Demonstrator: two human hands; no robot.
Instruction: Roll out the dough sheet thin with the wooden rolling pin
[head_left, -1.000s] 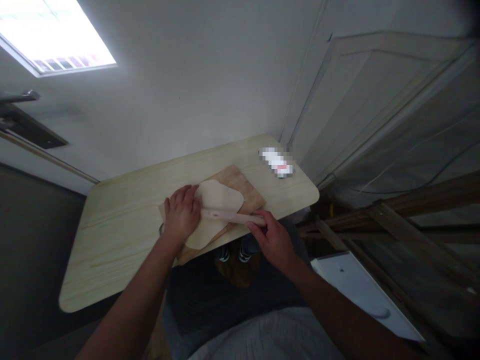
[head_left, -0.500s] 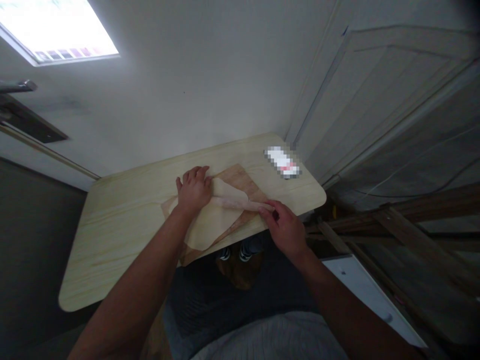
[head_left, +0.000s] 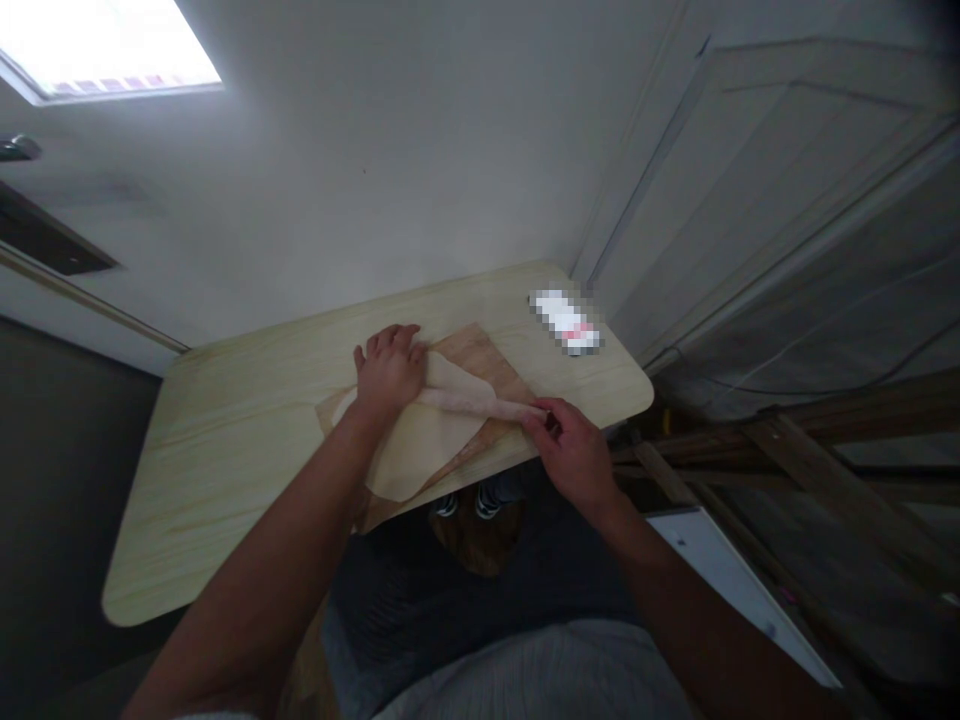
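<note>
- Left hand (head_left: 390, 368): I see it laid palm-down with the fingers spread flat over the left end of the rolling pin (head_left: 472, 401), at the far-left part of the dough sheet (head_left: 420, 445); it presses rather than grips.
- Right hand (head_left: 574, 455): its fingertips are drawn together around the right end of the rolling pin, just past the near-right edge of the board; I cannot tell how firmly it closes.
- Rolling pin: one, pale and slim, lying across the dough from upper left to lower right, both ends covered by the hands.
- Dough sheet: one, pale and thin, resting on the wooden board (head_left: 491, 365); its near edge reaches almost to the table's near edge.
- Wooden board: one, brown, set at an angle on the light wooden table (head_left: 247, 440), with its far-right corner bare.
- Progress, as I judge it: the dough already lies broad and flat, so most of the spreading looks done. Its outline is uneven, longer toward the near-left, which suggests further passes remain to even the shape and thickness.
- Other items: one small white packet (head_left: 565, 320), blurred, lies near the table's far-right corner, well apart from both hands.
- Count: two hands, one pin, one sheet, one board, one table, one packet.
</note>
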